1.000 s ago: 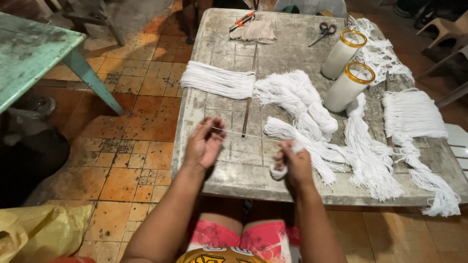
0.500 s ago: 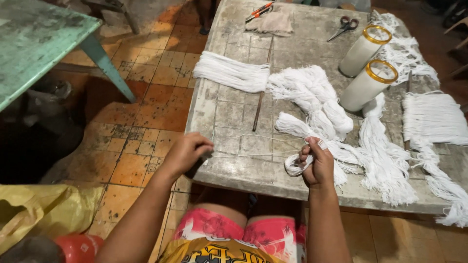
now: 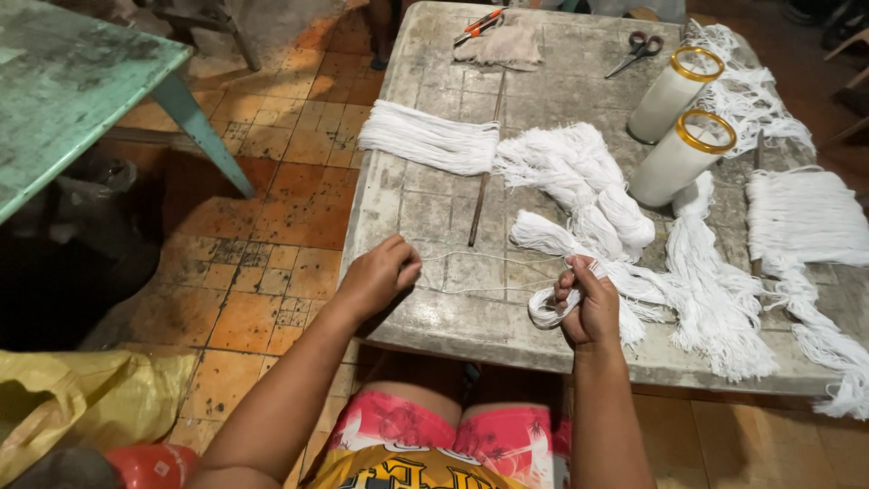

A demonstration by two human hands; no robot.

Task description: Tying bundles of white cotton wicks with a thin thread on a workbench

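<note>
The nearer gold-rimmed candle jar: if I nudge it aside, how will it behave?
The nearer candle jar looks tall and narrow, so a high push would probably tip it. It seems to be glass, likely heavy and breakable. White string bundles lie against its base and may drag along.

Packaging near the grey worktable (image 3: 425,195): one bag, no labels, signs or screens.

A crumpled yellow plastic bag (image 3: 81,398) lies on the tiled floor off the table's near-left corner, below and well apart from it. It is soft and shapeless, plain yellow with dull creases. What seems to be a red rounded object (image 3: 149,464) sits just beside its lower edge, too cropped to tell.
</note>
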